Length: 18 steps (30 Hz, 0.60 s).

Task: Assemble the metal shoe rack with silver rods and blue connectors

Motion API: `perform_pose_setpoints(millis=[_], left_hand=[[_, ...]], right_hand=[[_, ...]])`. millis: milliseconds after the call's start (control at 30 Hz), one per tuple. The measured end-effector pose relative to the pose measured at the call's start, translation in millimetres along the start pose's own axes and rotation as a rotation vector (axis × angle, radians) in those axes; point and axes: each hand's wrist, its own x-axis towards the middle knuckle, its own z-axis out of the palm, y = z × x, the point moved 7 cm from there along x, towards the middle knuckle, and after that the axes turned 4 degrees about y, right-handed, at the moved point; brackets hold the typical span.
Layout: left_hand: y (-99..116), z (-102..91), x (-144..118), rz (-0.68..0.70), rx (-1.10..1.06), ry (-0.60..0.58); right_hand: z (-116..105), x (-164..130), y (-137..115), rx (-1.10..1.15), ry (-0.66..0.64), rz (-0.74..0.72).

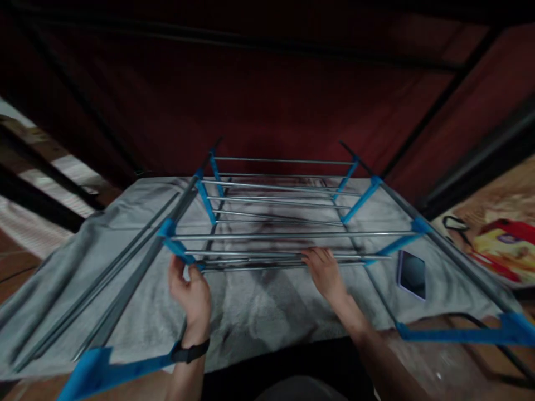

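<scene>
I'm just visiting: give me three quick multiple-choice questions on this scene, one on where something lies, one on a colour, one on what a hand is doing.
1. Where does the dark flat phone lie?
A. On the grey cloth, right of the rack
B. On top of the rails
C. In the left hand

2. What colour are the plastic joints of the metal drying rack?
A. Red
B. Blue
C. Yellow

3. What is the left hand doing?
A. Hanging free
B. Holding the phone
C. Gripping the rack's near left corner

Answers: 1 A, it rests on the grey cloth beside the frame. 2 B, each connector is bright blue. 3 C, its fingers close around the joint; the right hand rests on a rail.
</scene>
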Motion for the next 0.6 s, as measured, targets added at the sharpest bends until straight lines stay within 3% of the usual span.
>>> perform_pose_setpoints(millis=[67, 167, 267, 433, 600], left_hand=[[10.0, -3.6, -5.8, 0.091, -0.009, 0.023], [40.8, -11.0, -25.4, 0.358, 0.083, 0.038], [72.8, -6.6, -49.7, 0.612, 0.073, -0.088], [110.8, 26.2, -73.1, 0.915, 0.012, -0.345], [134.7, 67.2, -86.4, 1.061, 0.076, -0.591]], right_hand=[[1.8, 3.6, 0.5, 0.004, -0.010, 0.017], [5.0, 7.2, 3.0, -0.005, -0.030, 0.040], [4.9, 8.8, 2.4, -0.007, -0.026, 0.028], [-1.4, 13.5, -0.7, -0.015, -0.008, 0.001], [-5.7, 18.6, -3.1, -0.014, -0.029, -0.013]])
